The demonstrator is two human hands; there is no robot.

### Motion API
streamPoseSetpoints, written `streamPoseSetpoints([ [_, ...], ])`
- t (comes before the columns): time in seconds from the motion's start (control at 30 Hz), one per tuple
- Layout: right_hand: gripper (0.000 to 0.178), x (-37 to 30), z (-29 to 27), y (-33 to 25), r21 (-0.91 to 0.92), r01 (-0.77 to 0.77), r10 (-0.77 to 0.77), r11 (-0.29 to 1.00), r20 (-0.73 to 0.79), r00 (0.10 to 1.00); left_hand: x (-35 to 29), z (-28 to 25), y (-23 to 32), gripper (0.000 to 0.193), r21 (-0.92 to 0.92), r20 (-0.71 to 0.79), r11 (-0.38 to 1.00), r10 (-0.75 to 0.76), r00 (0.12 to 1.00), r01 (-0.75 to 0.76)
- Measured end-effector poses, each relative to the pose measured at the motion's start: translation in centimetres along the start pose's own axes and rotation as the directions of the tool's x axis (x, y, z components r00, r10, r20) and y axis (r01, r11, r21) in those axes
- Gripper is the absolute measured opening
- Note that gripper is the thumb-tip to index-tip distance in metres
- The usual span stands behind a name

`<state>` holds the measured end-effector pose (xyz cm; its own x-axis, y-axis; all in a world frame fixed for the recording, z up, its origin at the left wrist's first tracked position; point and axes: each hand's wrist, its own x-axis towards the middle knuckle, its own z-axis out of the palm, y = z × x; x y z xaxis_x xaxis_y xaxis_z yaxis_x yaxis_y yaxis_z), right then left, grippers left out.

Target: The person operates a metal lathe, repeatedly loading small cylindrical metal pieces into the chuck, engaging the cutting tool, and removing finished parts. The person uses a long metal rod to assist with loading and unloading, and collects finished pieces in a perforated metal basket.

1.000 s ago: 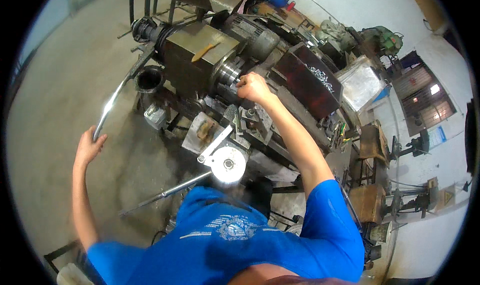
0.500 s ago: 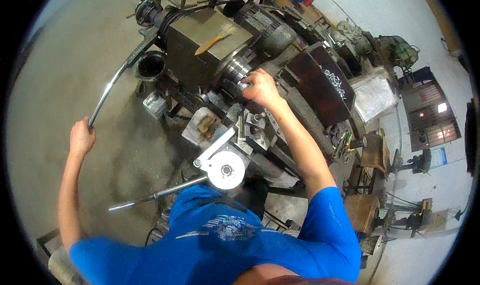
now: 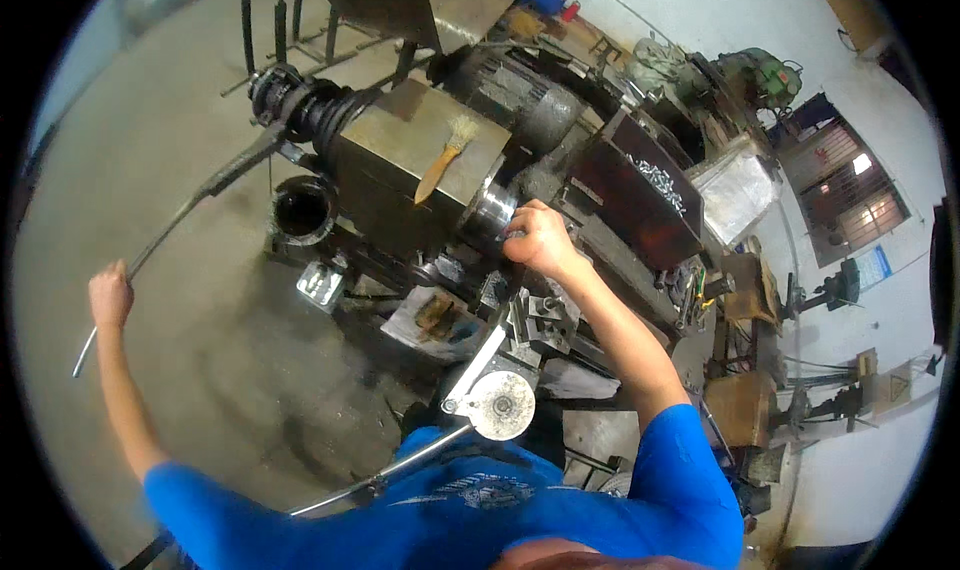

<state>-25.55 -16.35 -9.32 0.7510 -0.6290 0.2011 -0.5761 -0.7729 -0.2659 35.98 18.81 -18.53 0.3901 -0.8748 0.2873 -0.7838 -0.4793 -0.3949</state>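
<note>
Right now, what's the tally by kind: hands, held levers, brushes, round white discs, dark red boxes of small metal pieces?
Hands: 2 (left hand, right hand)
Held lever: 1
Brush: 1
Round white disc: 1
Dark red box of small metal pieces: 1
Total: 6

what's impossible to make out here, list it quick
In the head view:
- Fingertips of the right hand, and whether they hold anything: hidden by the hand's own back and knuckles.
- The part of the long lever inside the left hand: covered by the fingers.
- Count and exact shape of the metal pieces: too small.
- Inside of the dark round pot: lost in shadow.
</note>
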Motion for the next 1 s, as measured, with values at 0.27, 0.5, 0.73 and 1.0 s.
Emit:
streamPoseSetpoints([
  [0.27, 0.036, -6.7, -8.1, -5.2, 0.132, 0.381, -0.328, 0.915, -0.305, 0.894, -0.7, -7.7, 15.4, 0.034, -0.726, -0.423, 0.675, -0.285, 0.860, -0.133],
  [0.5, 0.041, -21.2, -17.4, -1.4, -0.089, -0.113, 0.074, 0.990, -0.358, 0.931, 0.0, 7.0, 33.4, 0.051, -0.761, 0.382, 0.580, 0.039, 0.923, 0.290],
  [0.73, 0.037, -36.6, -15.7, 1.4, 0.188, -0.463, 0.499, 0.866, -0.365, 0.786, 4.7, 2.8, 33.2, 0.024, -0.329, 0.242, 0.850, 0.497, 0.834, -0.411],
  [1.0, 0.039, -48.2, -13.5, 11.9, 0.065, -0.907, 0.864, 0.417, -0.339, 0.373, 0.7, -0.5, 32.5, 0.035, -0.448, 0.403, 0.893, 0.235, 0.885, -0.033],
])
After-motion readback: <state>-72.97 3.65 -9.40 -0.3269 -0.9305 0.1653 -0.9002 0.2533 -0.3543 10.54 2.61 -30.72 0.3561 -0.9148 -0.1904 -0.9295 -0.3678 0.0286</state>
